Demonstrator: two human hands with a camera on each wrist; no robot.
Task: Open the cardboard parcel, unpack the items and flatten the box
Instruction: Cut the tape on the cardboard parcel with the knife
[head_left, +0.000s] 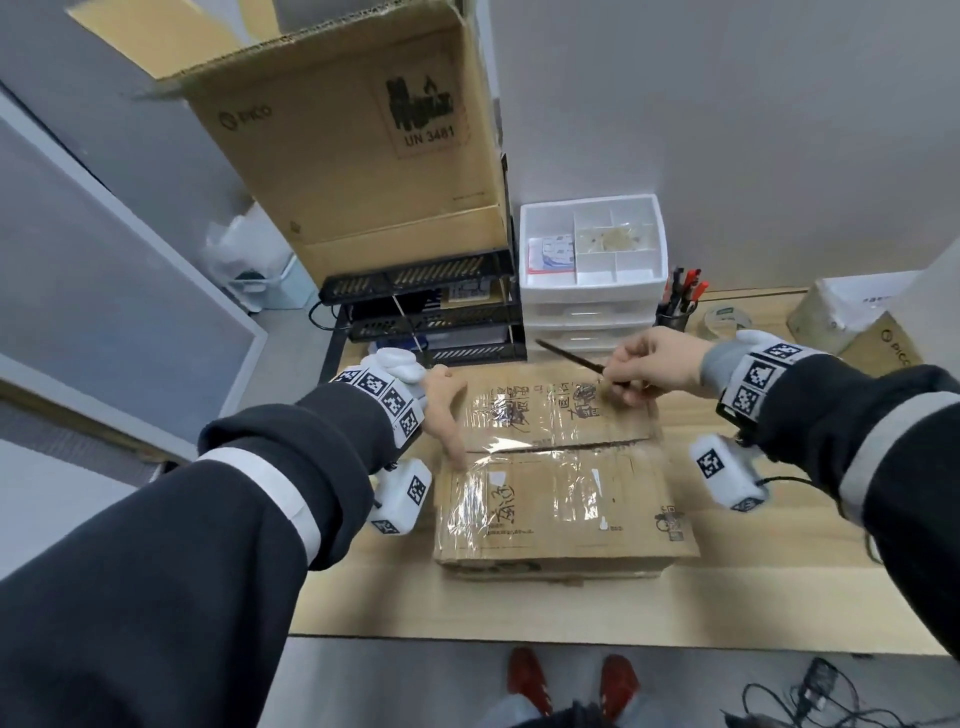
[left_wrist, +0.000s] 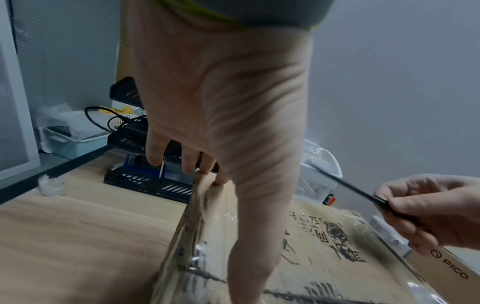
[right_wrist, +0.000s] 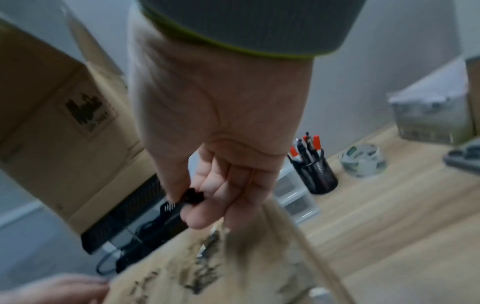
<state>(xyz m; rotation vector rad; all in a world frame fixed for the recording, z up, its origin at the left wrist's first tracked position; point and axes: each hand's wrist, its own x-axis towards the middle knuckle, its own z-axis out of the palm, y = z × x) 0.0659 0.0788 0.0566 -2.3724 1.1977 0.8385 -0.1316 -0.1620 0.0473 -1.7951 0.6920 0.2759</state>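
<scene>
A brown cardboard parcel (head_left: 561, 499) (left_wrist: 324, 257) (right_wrist: 207, 277), taped shut with clear tape and marked in black writing, lies flat on the wooden table (head_left: 519, 608). My left hand (head_left: 444, 410) (left_wrist: 221, 123) rests at its far left edge, thumb straight along the top near the middle seam, fingers down beside the edge. My right hand (head_left: 654, 364) (left_wrist: 436, 209) (right_wrist: 221, 144) hovers over the far right part of the top and grips a thin black cutter (head_left: 571, 357) (left_wrist: 350, 189) (right_wrist: 192, 197), its tip pointing left and away, above the box.
Behind the parcel stand a black tray rack (head_left: 431, 312) bearing a large open carton (head_left: 363, 156), a white drawer unit (head_left: 592, 270), a pen cup (head_left: 675, 312) and a tape roll (head_left: 722, 322). More boxes (head_left: 852, 312) sit at the far right.
</scene>
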